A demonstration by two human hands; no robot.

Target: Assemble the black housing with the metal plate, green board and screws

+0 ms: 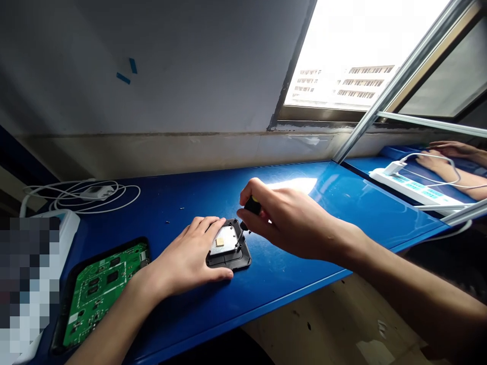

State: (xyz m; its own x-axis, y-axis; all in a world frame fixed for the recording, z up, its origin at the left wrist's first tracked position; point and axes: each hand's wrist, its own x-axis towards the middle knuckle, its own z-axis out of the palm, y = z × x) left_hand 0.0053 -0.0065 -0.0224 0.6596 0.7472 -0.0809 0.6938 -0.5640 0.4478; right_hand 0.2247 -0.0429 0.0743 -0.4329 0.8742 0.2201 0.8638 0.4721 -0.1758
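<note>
My left hand (190, 256) rests on the blue bench and cups a small black square housing (230, 249), thumb along its near edge. A metal plate with a small tan pad lies inside the housing. My right hand (283, 218) is closed around the black handle of a screwdriver (251, 207). The screwdriver's tip points down at the housing's far right corner.
A green circuit board (102, 289) sits in a black tray at the left. White coiled cable with a charger (93, 192) lies at the back left. The blue bench (342, 203) ends in a front edge close to me. A white power strip (414, 186) and someone's arm appear at the right window.
</note>
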